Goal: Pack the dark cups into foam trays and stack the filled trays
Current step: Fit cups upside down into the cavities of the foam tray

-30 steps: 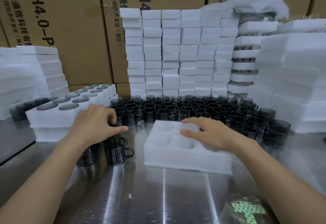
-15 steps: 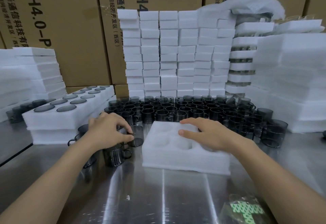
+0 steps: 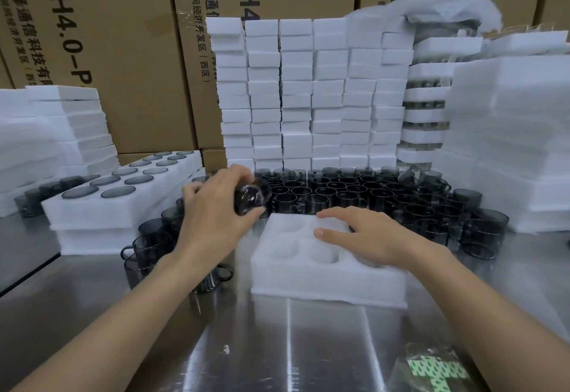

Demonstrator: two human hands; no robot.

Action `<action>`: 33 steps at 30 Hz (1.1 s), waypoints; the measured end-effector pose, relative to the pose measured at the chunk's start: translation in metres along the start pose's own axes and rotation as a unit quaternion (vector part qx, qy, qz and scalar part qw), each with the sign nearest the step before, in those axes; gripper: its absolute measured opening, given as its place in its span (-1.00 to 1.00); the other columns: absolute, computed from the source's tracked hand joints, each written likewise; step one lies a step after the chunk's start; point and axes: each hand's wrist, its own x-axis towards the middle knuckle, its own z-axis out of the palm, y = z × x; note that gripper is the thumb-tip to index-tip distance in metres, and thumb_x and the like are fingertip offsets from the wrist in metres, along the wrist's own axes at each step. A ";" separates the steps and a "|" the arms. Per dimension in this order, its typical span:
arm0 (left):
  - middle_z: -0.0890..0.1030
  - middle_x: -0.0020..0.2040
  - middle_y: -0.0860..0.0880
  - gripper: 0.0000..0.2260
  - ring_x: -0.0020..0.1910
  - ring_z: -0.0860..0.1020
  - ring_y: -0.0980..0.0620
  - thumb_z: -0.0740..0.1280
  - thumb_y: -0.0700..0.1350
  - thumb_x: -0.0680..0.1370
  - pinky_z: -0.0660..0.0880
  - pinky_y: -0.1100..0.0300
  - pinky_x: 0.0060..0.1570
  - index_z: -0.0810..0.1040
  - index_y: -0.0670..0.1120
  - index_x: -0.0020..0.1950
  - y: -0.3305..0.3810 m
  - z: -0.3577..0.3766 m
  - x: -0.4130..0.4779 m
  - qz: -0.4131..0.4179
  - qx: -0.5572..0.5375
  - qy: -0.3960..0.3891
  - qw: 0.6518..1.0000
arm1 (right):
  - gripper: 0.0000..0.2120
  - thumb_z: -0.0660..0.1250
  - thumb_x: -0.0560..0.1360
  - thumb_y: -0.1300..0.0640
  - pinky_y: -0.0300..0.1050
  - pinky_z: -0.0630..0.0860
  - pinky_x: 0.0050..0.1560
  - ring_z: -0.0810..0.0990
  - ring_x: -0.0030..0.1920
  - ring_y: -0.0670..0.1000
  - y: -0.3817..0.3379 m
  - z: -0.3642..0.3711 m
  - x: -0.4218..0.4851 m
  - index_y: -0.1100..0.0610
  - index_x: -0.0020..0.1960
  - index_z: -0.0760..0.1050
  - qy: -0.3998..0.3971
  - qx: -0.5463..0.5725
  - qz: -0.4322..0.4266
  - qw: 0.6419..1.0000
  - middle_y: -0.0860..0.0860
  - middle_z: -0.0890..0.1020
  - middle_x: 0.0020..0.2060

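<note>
Left hand (image 3: pixel 216 215) grips one dark cup (image 3: pixel 251 199), tipped on its side, just beside the far left corner of the foam tray (image 3: pixel 327 280). Right hand (image 3: pixel 367 237) lies flat on that tray, fingers straight. Loose cups (image 3: pixel 354 194) crowd the steel table (image 3: pixel 277 345) behind it, and filled trays (image 3: pixel 123 206) sit stacked at left.

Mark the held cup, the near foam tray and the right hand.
held cup (image 3: pixel 251 198), head view, visible dark side
near foam tray (image 3: pixel 324 286), head view, front wall
right hand (image 3: pixel 370 237), head view, its back

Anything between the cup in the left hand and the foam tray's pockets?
Nothing visible. The cup in the left hand hangs by the foam tray's far-left corner; four pockets show empty, and the right hand rests further right.
</note>
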 end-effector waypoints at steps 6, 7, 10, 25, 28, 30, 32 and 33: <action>0.70 0.23 0.04 -0.39 0.11 0.68 0.02 0.50 0.08 0.58 0.39 -0.01 0.11 0.41 -0.06 0.57 0.061 0.031 0.020 0.288 0.024 0.089 0.953 | -0.32 0.10 0.41 -0.64 0.00 0.51 0.18 0.60 0.03 -0.08 0.002 0.003 0.003 -0.42 0.45 0.38 0.025 0.017 -0.012 0.999 -0.20 0.65 -0.05; 0.71 0.21 0.03 -0.38 0.08 0.69 0.02 0.50 0.08 0.59 0.43 -0.04 0.08 0.42 -0.10 0.58 0.069 0.037 0.019 0.287 0.010 0.096 0.953 | -0.37 0.12 0.42 -0.63 -0.05 0.51 0.02 0.58 -0.12 -0.12 0.003 0.004 0.003 -0.43 0.40 0.41 0.032 0.024 -0.013 0.999 -0.19 0.62 -0.24; 0.71 0.20 0.03 -0.36 0.08 0.69 0.02 0.46 0.11 0.62 0.45 -0.02 0.08 0.39 -0.14 0.60 0.073 0.044 0.017 0.293 -0.004 0.114 0.949 | -0.48 0.16 0.46 -0.60 -0.09 0.47 -0.12 0.53 -0.26 -0.16 0.002 0.005 0.005 -0.43 0.33 0.44 0.043 0.021 -0.010 0.999 -0.24 0.60 -0.37; 0.77 0.08 -0.02 -0.75 -0.12 0.75 -0.38 0.38 0.02 0.60 0.47 0.16 -0.44 0.50 0.25 0.25 0.051 0.026 0.015 -0.326 -0.540 -0.128 0.765 | -0.36 0.14 0.52 -0.56 0.13 0.38 0.47 0.51 0.40 0.01 0.002 0.002 0.003 -0.35 0.53 0.34 0.019 -0.013 -0.014 1.000 -0.13 0.50 0.49; 0.78 -0.01 -0.05 -0.90 -0.16 0.76 -0.34 0.34 -0.04 0.69 0.42 0.20 -0.52 0.55 0.09 0.20 0.055 0.028 0.014 -0.358 -0.507 -0.144 0.771 | -0.37 0.18 0.53 -0.53 0.13 0.39 0.46 0.51 0.38 0.00 0.003 0.003 0.004 -0.32 0.53 0.37 0.028 -0.015 -0.022 0.999 -0.12 0.51 0.47; 0.77 -0.05 -0.11 -0.91 -0.15 0.77 -0.30 0.33 -0.03 0.70 0.44 0.19 -0.48 0.57 -0.02 0.15 0.056 0.029 0.014 -0.369 -0.497 -0.146 0.772 | -0.37 0.28 0.53 -0.48 0.11 0.39 0.46 0.45 0.43 -0.02 0.002 0.002 0.003 -0.29 0.54 0.39 0.064 0.000 -0.061 0.996 -0.12 0.51 0.45; 0.78 -0.05 -0.14 -0.85 -0.13 0.78 -0.27 0.31 -0.01 0.71 0.46 0.16 -0.40 0.57 -0.07 0.14 0.057 0.028 0.015 -0.373 -0.490 -0.157 0.772 | -0.32 0.39 0.47 -0.47 0.02 0.40 0.44 0.39 0.45 -0.16 -0.001 0.002 -0.001 -0.39 0.54 0.32 0.116 0.061 -0.124 0.984 -0.23 0.50 0.41; 0.78 -0.04 -0.14 -0.83 -0.13 0.78 -0.27 0.32 0.01 0.70 0.48 0.14 -0.36 0.58 -0.08 0.14 0.057 0.027 0.015 -0.376 -0.488 -0.161 0.771 | -0.29 0.42 0.44 -0.48 -0.03 0.40 0.41 0.41 0.42 -0.23 -0.003 0.002 -0.003 -0.46 0.52 0.28 0.138 0.084 -0.149 0.976 -0.30 0.51 0.36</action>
